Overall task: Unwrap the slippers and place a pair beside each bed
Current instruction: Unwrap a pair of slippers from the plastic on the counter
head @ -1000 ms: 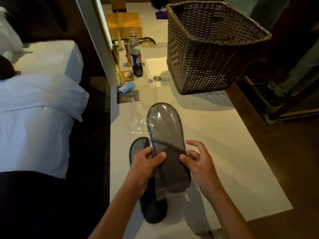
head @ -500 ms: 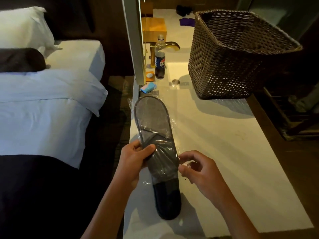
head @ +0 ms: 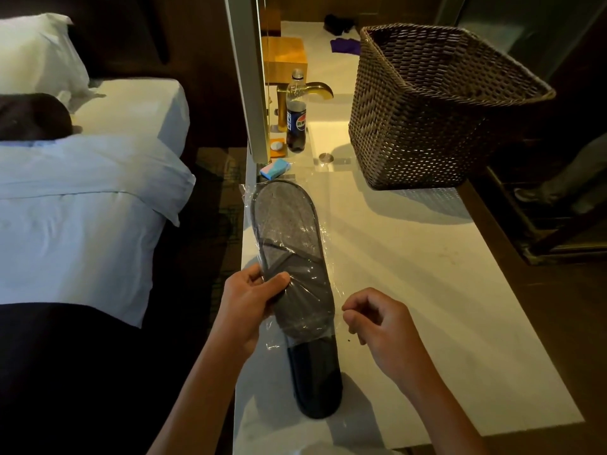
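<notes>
My left hand grips a grey slipper at its left edge, thumb pressed on top of the strap and fingers curled underneath, through the clear plastic wrap that covers it. The slipper lies lengthwise over the left side of the white counter, its rounded end pointing away from me toward the mirror frame. Under its near end a 2nd, darker slipper sticks out toward me, flat on the counter; I cannot tell if that 1 is inside the wrap too. My right hand hovers just to the right of the slippers, fingers curled in loosely with thumb and forefinger close together; whether they pinch a bit of the film I cannot tell. Farther up the counter stands a large woven basket, tilted, on the right side. Near the mirror frame are a cola bottle standing upright, a gold tap behind it, a wooden box, and a small blue and pink packet just beyond the slipper's far end. To my left, well apart from the counter, is a bed with white sheets, a white pillow and a dark cushion.
</notes>
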The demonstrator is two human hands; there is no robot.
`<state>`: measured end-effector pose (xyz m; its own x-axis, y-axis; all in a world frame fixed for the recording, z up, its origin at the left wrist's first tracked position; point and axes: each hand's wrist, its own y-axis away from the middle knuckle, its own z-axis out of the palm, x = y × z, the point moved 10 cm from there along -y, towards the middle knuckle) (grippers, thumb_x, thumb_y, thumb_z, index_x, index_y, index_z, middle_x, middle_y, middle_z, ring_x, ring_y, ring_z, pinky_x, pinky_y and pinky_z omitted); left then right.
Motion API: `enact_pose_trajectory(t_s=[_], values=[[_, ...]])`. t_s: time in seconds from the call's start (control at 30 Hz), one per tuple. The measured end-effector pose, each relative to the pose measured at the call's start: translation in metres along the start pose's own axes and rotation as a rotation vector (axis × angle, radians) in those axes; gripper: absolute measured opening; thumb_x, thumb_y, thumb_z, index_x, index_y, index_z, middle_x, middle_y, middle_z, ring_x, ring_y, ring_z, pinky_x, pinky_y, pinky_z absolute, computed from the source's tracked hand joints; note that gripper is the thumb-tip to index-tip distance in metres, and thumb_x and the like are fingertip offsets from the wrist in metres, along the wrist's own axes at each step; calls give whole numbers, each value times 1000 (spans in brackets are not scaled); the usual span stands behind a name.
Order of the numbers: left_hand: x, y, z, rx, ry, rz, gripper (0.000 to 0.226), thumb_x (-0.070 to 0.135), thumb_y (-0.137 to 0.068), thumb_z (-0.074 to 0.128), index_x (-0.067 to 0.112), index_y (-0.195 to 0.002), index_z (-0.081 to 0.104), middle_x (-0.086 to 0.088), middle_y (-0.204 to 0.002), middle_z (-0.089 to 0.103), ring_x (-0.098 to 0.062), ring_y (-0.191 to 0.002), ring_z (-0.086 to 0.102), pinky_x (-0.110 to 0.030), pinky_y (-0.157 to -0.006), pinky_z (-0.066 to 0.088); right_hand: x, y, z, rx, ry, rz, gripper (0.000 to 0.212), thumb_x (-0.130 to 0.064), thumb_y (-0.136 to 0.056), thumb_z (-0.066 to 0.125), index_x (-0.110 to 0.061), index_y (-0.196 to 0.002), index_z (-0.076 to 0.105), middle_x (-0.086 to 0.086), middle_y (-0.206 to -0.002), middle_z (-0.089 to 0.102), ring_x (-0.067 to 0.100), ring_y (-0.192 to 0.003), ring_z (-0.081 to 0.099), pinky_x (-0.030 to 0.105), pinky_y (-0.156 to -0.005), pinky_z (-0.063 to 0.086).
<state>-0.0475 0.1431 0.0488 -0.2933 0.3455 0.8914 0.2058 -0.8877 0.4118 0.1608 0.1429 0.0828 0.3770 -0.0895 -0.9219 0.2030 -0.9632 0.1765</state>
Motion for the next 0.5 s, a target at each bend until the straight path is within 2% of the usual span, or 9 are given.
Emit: enact_pose_trajectory(t_s=[0.07,0.2,0.3,0.4,0.47,0.5], values=[[1,-1,-1,18,19,-2,20,7,-89,65,1,-109,65,-14,-91,78,-29,-85,77,-32,-68,62,-1,2,-2,13,21,-30,11,-8,-88,66,-18,-82,66,-1,-80,66,8,-68,60,19,-62,52],[6,-6,-10,104,82,-2,13,6,-90,66,2,-102,67,-17,-92,77,-26,-80,77,-32,-64,63,-9,10,-8,30,67,-160,16,2,-85,67,-13,-81,64,-3,-89,63,18,-85,62,19,-71,52],[9,-11,-15,133,118,-17,13,8,-89,67,1,-100,67,-16,-91,77,-25,-80,77,-32,-64,63,-7,18,-15,62,89,-171,18,1,-84,69,-16,-81,64,-10,-96,62,12,-95,61,13,-73,50],[9,-11,-11,128,112,-6,15,7,-89,67,1,-103,66,-8,-80,78,-21,-76,77,-32,-64,62,-13,24,-30,204,176,-233,19,-6,-83,73,-21,-92,65,-19,-108,60,4,-107,58,10,-83,49],[6,-11,-5,111,100,-3,15,8,-89,67,3,-103,65,-5,-78,79,-21,-76,77,-35,-68,62,-35,30,-30,255,327,-390,24,-19,-83,73,-23,-105,65,-12,-119,58,5,-117,54,12,-95,45],[5,-11,-1,103,94,-6,13,8,-89,67,4,-102,65,-5,-77,79,-21,-76,77,-37,-71,62,-47,33,-24,235,397,-475,28,-24,-83,71,-21,-111,66,-8,-122,58,8,-120,53,17,-99,44]])
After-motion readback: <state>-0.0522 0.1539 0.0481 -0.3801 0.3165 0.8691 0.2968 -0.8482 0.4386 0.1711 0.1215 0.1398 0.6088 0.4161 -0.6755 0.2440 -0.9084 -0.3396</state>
